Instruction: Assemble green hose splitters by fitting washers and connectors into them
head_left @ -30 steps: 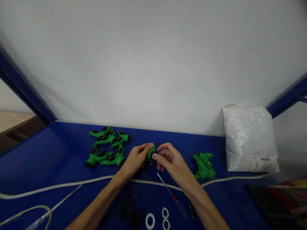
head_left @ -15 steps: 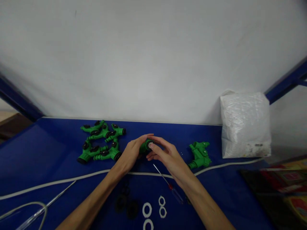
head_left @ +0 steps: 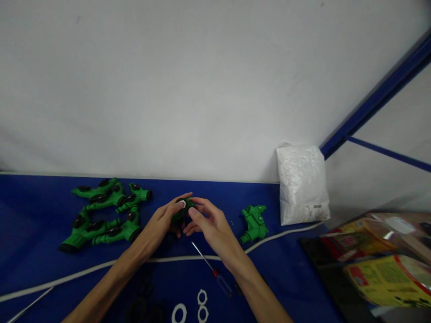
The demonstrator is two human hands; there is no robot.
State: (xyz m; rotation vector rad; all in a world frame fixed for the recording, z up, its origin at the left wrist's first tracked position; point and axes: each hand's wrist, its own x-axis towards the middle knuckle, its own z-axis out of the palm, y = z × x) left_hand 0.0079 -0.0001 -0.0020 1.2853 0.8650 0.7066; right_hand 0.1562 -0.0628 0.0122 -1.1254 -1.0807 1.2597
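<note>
A green hose connector (head_left: 177, 217) with a black collar is held between my two hands above the blue table. A white ring (head_left: 183, 204) shows in the collar's mouth. My left hand (head_left: 160, 220) wraps it from the left, its thumb on the ring. From the other side my right hand (head_left: 210, 222) grips the collar with thumb and fingers. The part's lower end is hidden by the hands. Below lies a screwdriver (head_left: 216, 274) with a clear and red handle. White rings (head_left: 202, 306) and dim black rings (head_left: 138, 307) lie nearer me.
Several green hose splitters (head_left: 114, 197) with black knobs are grouped at left. Green splitter bodies (head_left: 255, 224) lie at right. A white cable (head_left: 84, 270) crosses the table. A white plastic package (head_left: 303, 184) stands by the wall, and colourful packets (head_left: 387, 278) lie far right.
The view has swung right, so the table things appear farther left. My left thumb now presses on the white ring, where my right thumb was before; the right thumb has shifted to the collar's side.
</note>
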